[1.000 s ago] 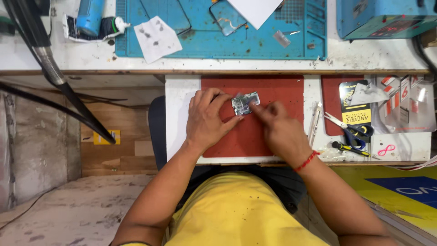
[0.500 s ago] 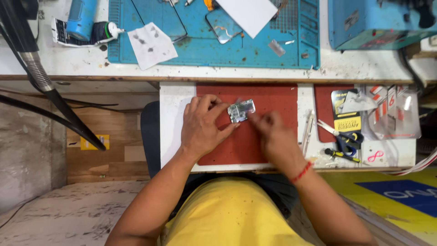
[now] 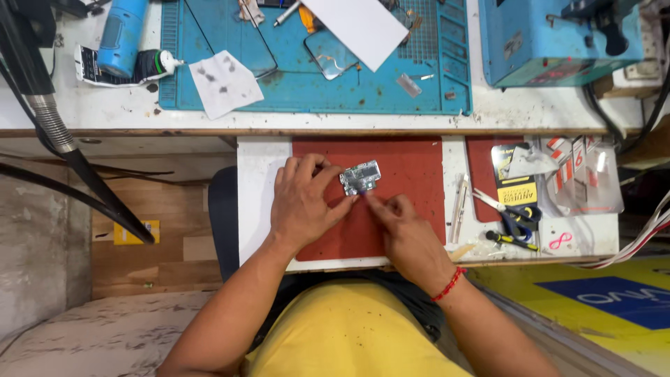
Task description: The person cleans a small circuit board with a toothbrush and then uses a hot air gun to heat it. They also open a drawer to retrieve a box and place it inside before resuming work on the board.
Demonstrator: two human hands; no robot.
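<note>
Small silvery circuit board (image 3: 361,176) lies flat on the red mat (image 3: 412,209), near the mat's far edge, roughly mid-width. Mat sits on a white pull-out tray (image 3: 255,209) under the front edge of the workbench (image 3: 105,112).

Left hand (image 3: 301,202) rests palm down on the mat, fingers curled, fingertips pinning the board's left edge. Right hand (image 3: 405,227) is loosely closed, index finger and thumb pinched toward the board's near edge; cannot tell if a fine tool sits between them, too small.

Handling judgement: board looks light, thin, stiff, probably fragile with tiny parts on top. Slides easily on the mat unless held down. Best taken by its bare edges or corners, 2 fingers, no pressing on the shiny shielded face.

Around: scissors (image 3: 513,213) with dark handles and tweezers (image 3: 460,206) near the tray's right edge. Blue mat (image 3: 279,91) on the bench's far side carries a white paper sheet (image 3: 363,28) and a stained tissue (image 3: 225,82). Blue machine (image 3: 558,42) at the far right corner.
</note>
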